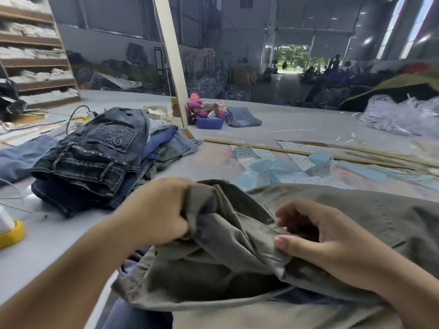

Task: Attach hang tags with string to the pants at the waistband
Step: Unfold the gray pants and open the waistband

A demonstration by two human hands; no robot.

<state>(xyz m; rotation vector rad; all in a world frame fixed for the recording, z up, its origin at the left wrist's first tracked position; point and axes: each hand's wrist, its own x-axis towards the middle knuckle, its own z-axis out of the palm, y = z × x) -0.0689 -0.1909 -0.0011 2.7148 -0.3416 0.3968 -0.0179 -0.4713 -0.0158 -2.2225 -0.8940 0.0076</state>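
Item, nearest: olive pants [237, 262], bunched across my lap and the bench [59, 236] edge, top end gathered up. My left hand [164, 210] is fisted on a fold of the cloth; my right hand [318, 243] pinches another fold, thumb on top. Hang tags [297, 162]: pale blue and white slips, loose on the bench beyond. No tag or string on the pants as far as shows; attaching appears wholly to do. Stacked jeans [95, 160]: left.

pants [320, 236]: matt olive cloth, soft, creased
jeans [95, 160]: dark denim, metal studs
tags [244, 151]: pale paper
tabletop [59, 236]: smooth, glossy
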